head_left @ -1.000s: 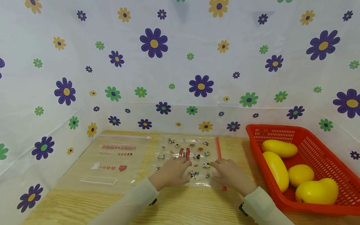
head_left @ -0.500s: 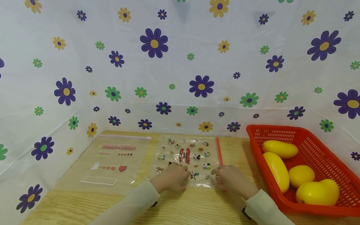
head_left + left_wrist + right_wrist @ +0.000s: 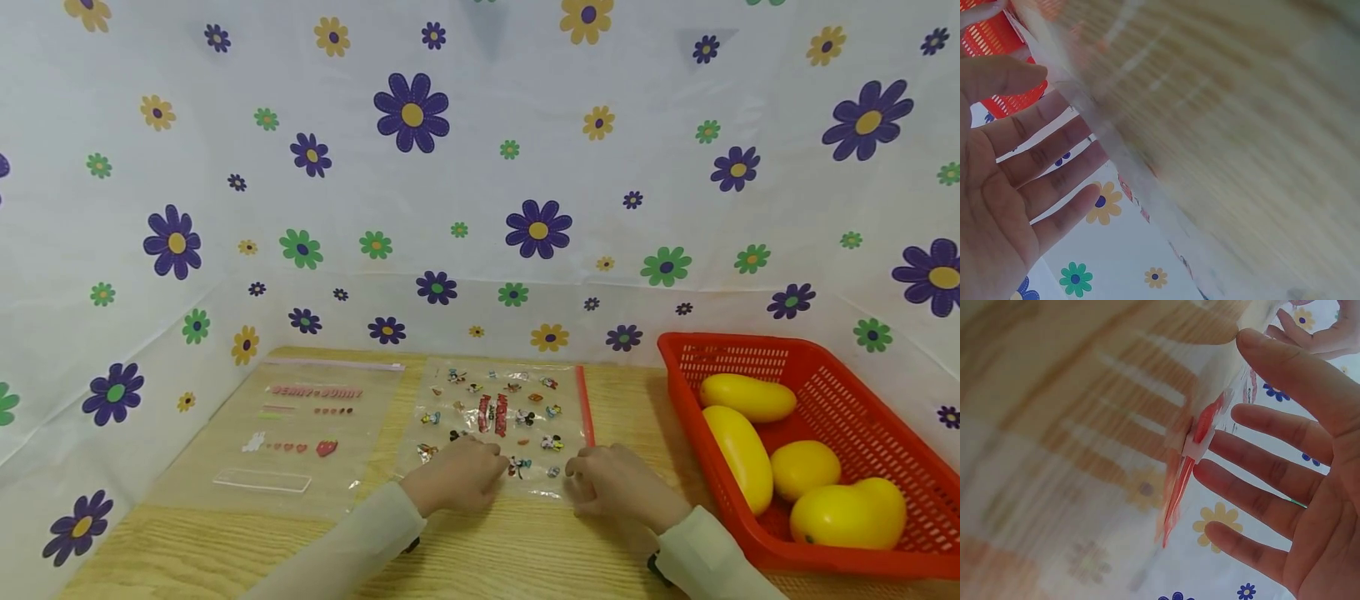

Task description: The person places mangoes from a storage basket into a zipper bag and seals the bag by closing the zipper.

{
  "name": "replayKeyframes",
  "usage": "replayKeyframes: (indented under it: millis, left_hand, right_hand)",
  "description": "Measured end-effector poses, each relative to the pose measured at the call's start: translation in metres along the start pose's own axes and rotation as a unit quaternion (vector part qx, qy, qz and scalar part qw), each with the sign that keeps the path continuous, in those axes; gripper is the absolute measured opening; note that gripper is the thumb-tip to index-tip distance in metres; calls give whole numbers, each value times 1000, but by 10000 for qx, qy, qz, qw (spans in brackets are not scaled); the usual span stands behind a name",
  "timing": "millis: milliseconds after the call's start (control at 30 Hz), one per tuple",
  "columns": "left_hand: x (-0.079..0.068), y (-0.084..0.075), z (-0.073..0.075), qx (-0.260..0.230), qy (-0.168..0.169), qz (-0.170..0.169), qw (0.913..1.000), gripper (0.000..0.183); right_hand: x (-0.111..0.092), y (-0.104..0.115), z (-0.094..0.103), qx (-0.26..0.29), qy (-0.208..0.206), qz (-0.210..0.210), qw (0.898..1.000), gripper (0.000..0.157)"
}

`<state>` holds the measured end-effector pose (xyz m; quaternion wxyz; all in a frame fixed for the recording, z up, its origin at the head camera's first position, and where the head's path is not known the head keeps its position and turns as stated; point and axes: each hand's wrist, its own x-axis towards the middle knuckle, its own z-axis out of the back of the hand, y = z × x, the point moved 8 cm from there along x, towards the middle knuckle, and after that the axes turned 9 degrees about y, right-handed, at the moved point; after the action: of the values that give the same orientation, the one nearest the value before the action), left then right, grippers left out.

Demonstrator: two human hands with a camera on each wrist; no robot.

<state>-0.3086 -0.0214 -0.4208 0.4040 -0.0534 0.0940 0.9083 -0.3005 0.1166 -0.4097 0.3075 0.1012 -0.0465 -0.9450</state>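
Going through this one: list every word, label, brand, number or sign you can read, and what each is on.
"BERRY BUNNY", slightly blurred: the bag with the pale pink zip.
"AND", sideways: the bag with the red zip.
Red words either side of "AND": too small to read surely; one looks like "MICKEY".
No numbers can be read.

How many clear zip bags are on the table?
2. The pink-lettered bag lies on the left of the table; the red-zip bag lies to its right, with the left hand and right hand at its near edge. Any bag stacked beneath might not show.
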Motion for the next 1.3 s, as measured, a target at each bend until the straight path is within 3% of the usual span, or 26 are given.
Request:
replayKeyframes:
  millis: [400,533,600,767,867,1000,1100,1300]
  left_hand:
    - [-2,2,4,-191,-18,-20,9998,6]
    - [-3,3,5,-393,104,55,9992,6]
    - [-3,2,8,-364,60,98,9993,15]
    - [-4,-10,26,98,-686,42,9976,27]
    - [-6,-19,37,456,-1292,3,9906,27]
    - [-7,-27,43,857,-1756,36,9807,21]
    - [-7,-30,43,1018,-2039,-8,9737,12]
    - [-16,-29,50,984,-2912,-269,9512,7]
  right_hand:
    - [2,6,6,-208,-144,235,9994,10]
    - [2,13,12,-438,-464,426,9971,12]
    - [1,19,17,-647,-744,560,9936,12]
    - [-6,33,31,-1361,-1782,950,9699,15]
    - [-11,39,38,-1570,-2290,1165,9536,15]
    - [-16,45,42,-1640,-2778,1458,9352,15]
    - [-18,45,43,-1530,-2909,1553,9316,15]
    - [-21,35,45,-1094,-2965,1419,9381,27]
